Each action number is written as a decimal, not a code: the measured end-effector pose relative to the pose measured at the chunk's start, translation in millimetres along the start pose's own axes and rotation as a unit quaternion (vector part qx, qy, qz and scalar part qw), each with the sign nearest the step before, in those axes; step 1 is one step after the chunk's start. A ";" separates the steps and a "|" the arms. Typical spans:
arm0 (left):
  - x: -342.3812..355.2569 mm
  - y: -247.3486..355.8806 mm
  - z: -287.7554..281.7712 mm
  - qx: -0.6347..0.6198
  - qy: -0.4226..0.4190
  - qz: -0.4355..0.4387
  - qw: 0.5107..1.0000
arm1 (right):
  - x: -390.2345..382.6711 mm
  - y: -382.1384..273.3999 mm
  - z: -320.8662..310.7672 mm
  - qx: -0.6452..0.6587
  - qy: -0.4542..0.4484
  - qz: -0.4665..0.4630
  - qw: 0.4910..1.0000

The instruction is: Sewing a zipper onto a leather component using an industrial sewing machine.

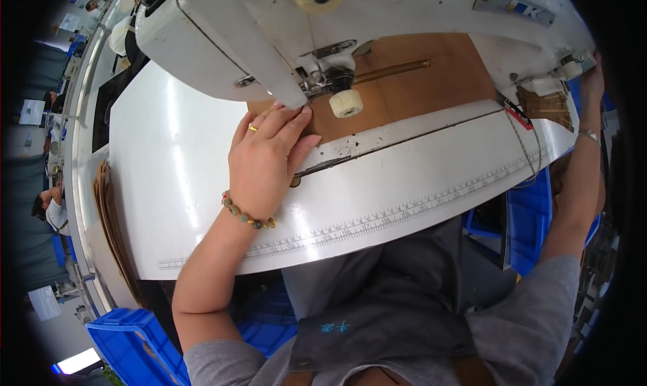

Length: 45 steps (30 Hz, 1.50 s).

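Note:
My left hand (266, 157) lies palm down, fingers flat and slightly bent on a brown sheet (421, 82) beside the needle and presser foot of a white sewing machine (192, 39). Its fingertips are close under the needle housing. A long brass-coloured strip (394, 69) lies across the sheet. My right hand (592, 82) reaches up to the machine's right end, beside a cream knob (569, 68); its fingers are mostly hidden at the picture's dark rim. A small red and black tool (517, 116) with a cord lies by the sheet's right edge.
The white table (168, 170) has a printed ruler along its front. Stacked brown pieces (108, 211) stand at its left edge. Blue bins sit low on the left (121, 329) and right (522, 214). Other people (54, 207) work at stations far left.

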State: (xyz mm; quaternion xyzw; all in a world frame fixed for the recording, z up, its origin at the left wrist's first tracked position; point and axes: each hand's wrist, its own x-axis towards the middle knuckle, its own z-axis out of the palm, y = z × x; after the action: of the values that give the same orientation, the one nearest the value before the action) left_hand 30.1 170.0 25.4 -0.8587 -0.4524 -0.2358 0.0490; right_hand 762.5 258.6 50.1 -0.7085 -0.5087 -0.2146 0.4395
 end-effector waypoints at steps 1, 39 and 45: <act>-0.5 0.1 0.4 -0.003 0.000 -0.003 1.000 | -6.6 0.6 2.7 -0.073 0.015 -0.014 0.997; -120.8 78.6 -43.4 -0.057 -0.020 -0.030 0.998 | -307.6 -404.8 -112.6 0.208 -0.477 -0.487 0.701; -123.6 78.1 -48.2 -0.072 0.020 -0.021 0.997 | -292.3 -380.8 -103.7 0.498 -0.674 -0.069 0.541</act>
State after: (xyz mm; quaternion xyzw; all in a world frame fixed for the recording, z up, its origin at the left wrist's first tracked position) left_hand 15.9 16.7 22.5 -0.8455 -0.4510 -0.2857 -0.0087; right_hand 316.9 52.5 38.6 -0.2738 -0.7275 0.5843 0.2331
